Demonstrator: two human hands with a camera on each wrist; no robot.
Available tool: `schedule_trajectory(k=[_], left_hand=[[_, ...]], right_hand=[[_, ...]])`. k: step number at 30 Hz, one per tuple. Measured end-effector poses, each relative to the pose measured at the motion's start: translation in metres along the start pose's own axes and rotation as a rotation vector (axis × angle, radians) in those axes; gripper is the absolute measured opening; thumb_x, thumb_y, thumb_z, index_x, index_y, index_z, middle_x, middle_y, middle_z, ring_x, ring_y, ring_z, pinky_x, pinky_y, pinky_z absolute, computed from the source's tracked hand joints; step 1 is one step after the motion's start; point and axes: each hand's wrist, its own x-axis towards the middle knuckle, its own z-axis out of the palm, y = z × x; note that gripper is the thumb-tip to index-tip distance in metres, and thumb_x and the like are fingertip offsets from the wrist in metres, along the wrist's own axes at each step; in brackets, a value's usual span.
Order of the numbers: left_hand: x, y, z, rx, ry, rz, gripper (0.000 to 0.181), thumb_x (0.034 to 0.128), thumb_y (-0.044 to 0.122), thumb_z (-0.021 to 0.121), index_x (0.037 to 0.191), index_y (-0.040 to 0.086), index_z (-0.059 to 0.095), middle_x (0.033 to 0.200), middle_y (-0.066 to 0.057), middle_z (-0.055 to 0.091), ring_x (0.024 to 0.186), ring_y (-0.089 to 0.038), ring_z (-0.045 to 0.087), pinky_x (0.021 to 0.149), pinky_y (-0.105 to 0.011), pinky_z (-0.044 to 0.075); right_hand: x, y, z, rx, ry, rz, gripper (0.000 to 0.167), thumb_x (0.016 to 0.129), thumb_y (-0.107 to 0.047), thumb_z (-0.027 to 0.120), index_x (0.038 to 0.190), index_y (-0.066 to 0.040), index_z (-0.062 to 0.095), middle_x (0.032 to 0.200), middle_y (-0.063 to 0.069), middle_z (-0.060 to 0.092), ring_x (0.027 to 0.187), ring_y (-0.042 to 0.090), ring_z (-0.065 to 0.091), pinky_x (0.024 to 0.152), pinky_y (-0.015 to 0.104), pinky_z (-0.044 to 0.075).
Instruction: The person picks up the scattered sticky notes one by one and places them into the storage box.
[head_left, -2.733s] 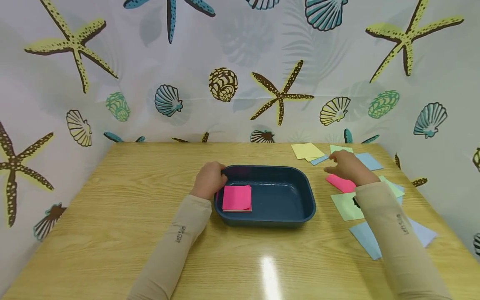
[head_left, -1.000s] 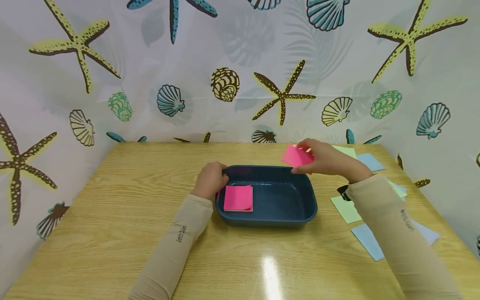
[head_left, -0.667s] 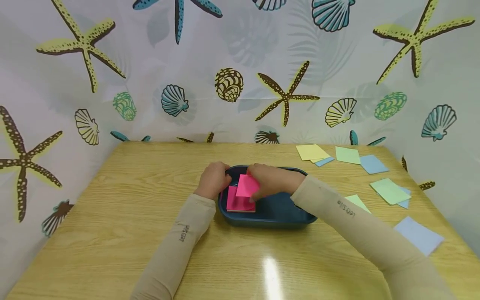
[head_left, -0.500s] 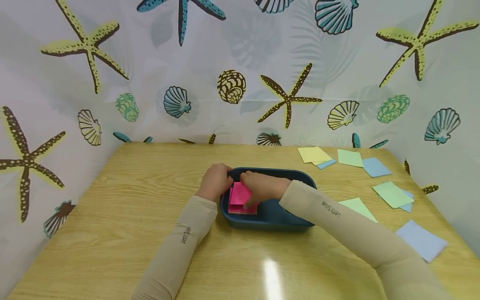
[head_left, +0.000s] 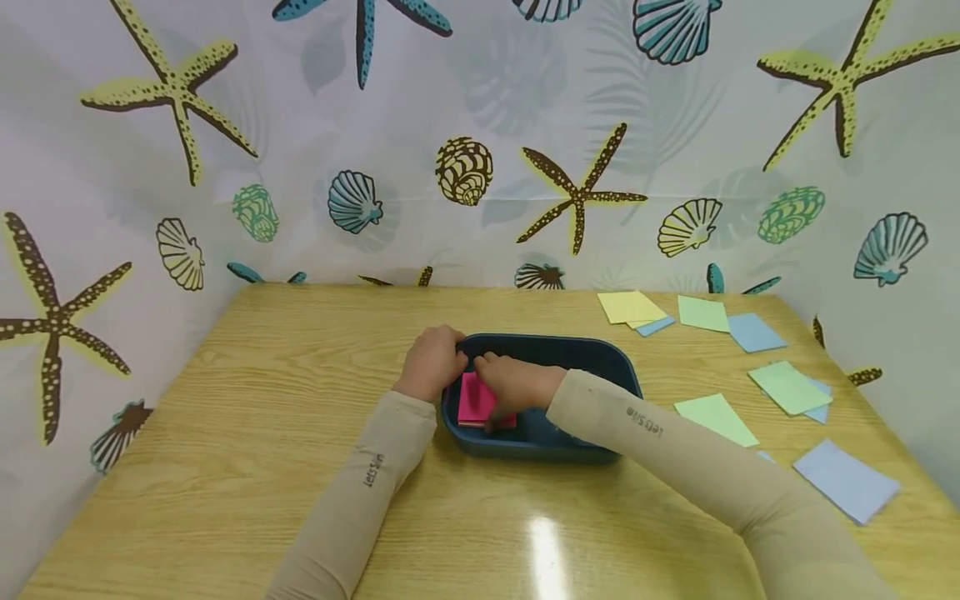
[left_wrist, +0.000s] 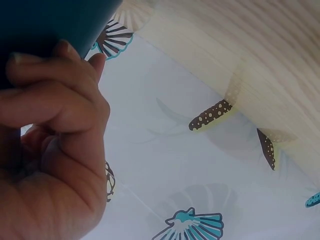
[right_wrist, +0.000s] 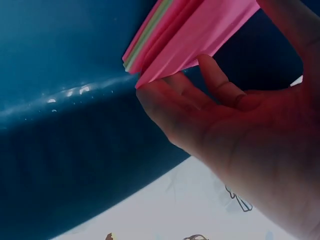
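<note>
A dark blue plastic bin [head_left: 540,452] stands mid-table in the head view. Its left rim is gripped by my left hand [head_left: 431,364], with curled fingers [left_wrist: 55,75] against the wall in the left wrist view. Inside, at the left end, lies a stack of pink sticky notes [head_left: 471,398]. Over this stack, my right hand [head_left: 517,385] holds a pink sticky note [right_wrist: 205,37] by its edges, thumb on one side and fingers on the other. Pink and pale green layers show beneath that note in the right wrist view. My right hand covers part of the stack.
Loose sticky notes lie on the table right of the bin: yellow [head_left: 628,307] at the back, green notes [head_left: 703,313], a blue note [head_left: 756,332], and a lavender note [head_left: 847,482] nearer me. A shell-patterned curtain [head_left: 390,125] hangs behind the wooden table [head_left: 262,392].
My right hand has picked up a pink note from the table's right side, carried it left into the bin and lowered it onto the stack. My left hand stays on the rim.
</note>
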Motion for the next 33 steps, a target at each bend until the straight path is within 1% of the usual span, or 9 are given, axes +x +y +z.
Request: schedule_trajectory(k=[8,14,18,21,24,26,28,30,33], left_hand=[[0.001,-0.001,0.0,-0.007,-0.012,-0.023,0.035,0.0904,0.007,0.06,0.124,0.003,0.065,0.119,-0.014,0.065,0.092,-0.024,0.064,0.078,-0.037,0.052],[0.001,0.001,0.0,-0.004,-0.005,-0.002,0.034,0.0903,0.007,0.06,0.124,0.003,0.065,0.118,-0.015,0.066,0.085,-0.023,0.064,0.073,-0.036,0.052],[0.001,0.003,0.001,-0.003,0.001,-0.006,0.033,0.0902,0.006,0.061,0.122,0.004,0.066,0.114,-0.015,0.067,0.079,-0.022,0.063,0.068,-0.034,0.052],[0.0,0.003,0.001,-0.007,-0.002,-0.009,0.031,0.0903,0.006,0.06,0.12,0.005,0.068,0.111,-0.014,0.068,0.08,-0.022,0.063,0.068,-0.034,0.052],[-0.001,0.002,0.002,-0.006,0.003,-0.003,0.031,0.0898,0.005,0.059,0.119,0.004,0.068,0.112,-0.014,0.068,0.085,-0.023,0.064,0.072,-0.036,0.053],[-0.003,0.0,0.002,-0.002,0.007,-0.006,0.033,0.0894,0.004,0.058,0.121,0.003,0.067,0.114,-0.015,0.067,0.085,-0.024,0.064,0.072,-0.037,0.053],[-0.004,0.0,0.004,0.014,0.012,-0.006,0.035,0.0889,0.004,0.058,0.123,0.002,0.066,0.117,-0.015,0.066,0.081,-0.022,0.064,0.069,-0.036,0.052],[-0.005,-0.001,0.005,0.021,0.009,-0.009,0.037,0.0889,0.005,0.057,0.125,0.002,0.064,0.118,-0.015,0.066,0.073,-0.02,0.061,0.064,-0.034,0.051],[-0.006,-0.001,0.004,0.02,0.006,-0.001,0.037,0.0895,0.006,0.057,0.126,0.002,0.064,0.118,-0.016,0.066,0.069,-0.019,0.059,0.062,-0.033,0.05]], right_hand=[[0.004,0.0,0.004,-0.006,0.015,-0.007,0.087,0.071,-0.031,0.086,0.133,0.009,0.04,0.115,0.018,0.051,0.102,0.029,0.053,0.093,0.039,0.046],[0.002,-0.001,0.001,-0.024,-0.025,0.017,0.088,0.073,-0.033,0.084,0.136,0.007,0.038,0.121,0.019,0.049,0.106,0.029,0.052,0.095,0.038,0.045],[-0.006,-0.003,-0.009,-0.034,-0.017,0.008,0.077,0.076,-0.034,0.082,0.13,0.006,0.044,0.12,0.018,0.05,0.104,0.029,0.052,0.092,0.039,0.046],[-0.018,-0.004,-0.02,0.038,0.014,-0.009,0.066,0.08,-0.032,0.078,0.126,0.003,0.047,0.121,0.018,0.049,0.107,0.028,0.053,0.091,0.038,0.046],[-0.04,-0.001,-0.031,0.162,0.069,-0.044,0.056,0.085,-0.029,0.074,0.126,0.0,0.05,0.126,0.017,0.05,0.114,0.028,0.053,0.093,0.038,0.045],[-0.058,0.003,-0.039,0.232,0.138,-0.08,0.05,0.087,-0.028,0.071,0.125,-0.001,0.052,0.127,0.016,0.052,0.115,0.029,0.054,0.095,0.039,0.045],[-0.086,0.011,-0.045,0.287,0.228,-0.073,0.046,0.09,-0.028,0.069,0.125,-0.002,0.053,0.127,0.015,0.054,0.116,0.031,0.054,0.095,0.043,0.044],[-0.117,0.023,-0.049,0.321,0.325,-0.019,0.043,0.091,-0.027,0.066,0.124,-0.002,0.054,0.126,0.015,0.056,0.115,0.033,0.055,0.096,0.046,0.044],[-0.162,0.05,-0.046,0.327,0.413,0.176,0.043,0.094,-0.029,0.062,0.125,0.0,0.054,0.125,0.019,0.056,0.113,0.038,0.055,0.092,0.051,0.044]])
